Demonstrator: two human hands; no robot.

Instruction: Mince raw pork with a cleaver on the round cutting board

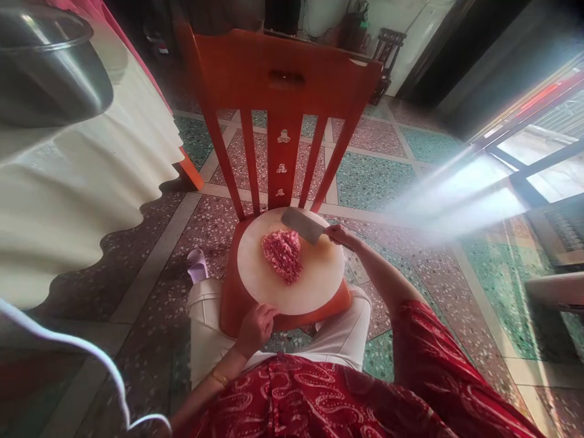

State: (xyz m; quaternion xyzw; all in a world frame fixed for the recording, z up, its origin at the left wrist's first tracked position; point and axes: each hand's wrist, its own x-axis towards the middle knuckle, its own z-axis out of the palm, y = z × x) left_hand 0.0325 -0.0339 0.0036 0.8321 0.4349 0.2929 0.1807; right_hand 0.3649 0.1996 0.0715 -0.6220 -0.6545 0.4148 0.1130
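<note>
Right hand (338, 235) is closed snugly round the handle of a cleaver (302, 225), broad side of the blade showing. Left hand (259, 325) has its fingers bent at the round board's (319, 283) near edge, can't tell if it's actually pinching it. The minced meat (283, 255) sits left of the cleaver grip, past the left hand: pinkish-red, lumpy, pale flecks, one loose heap.

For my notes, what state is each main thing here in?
Chair: upright
Cutting board: flat on the chair's seat
Minced meat: heaped on the board
Cleaver: gripped in the right hand, blade over the board
Left hand: curled at the board's near edge
Tablecloth: draped, hem wavy
Metal pot: upright, partly out of frame
</note>
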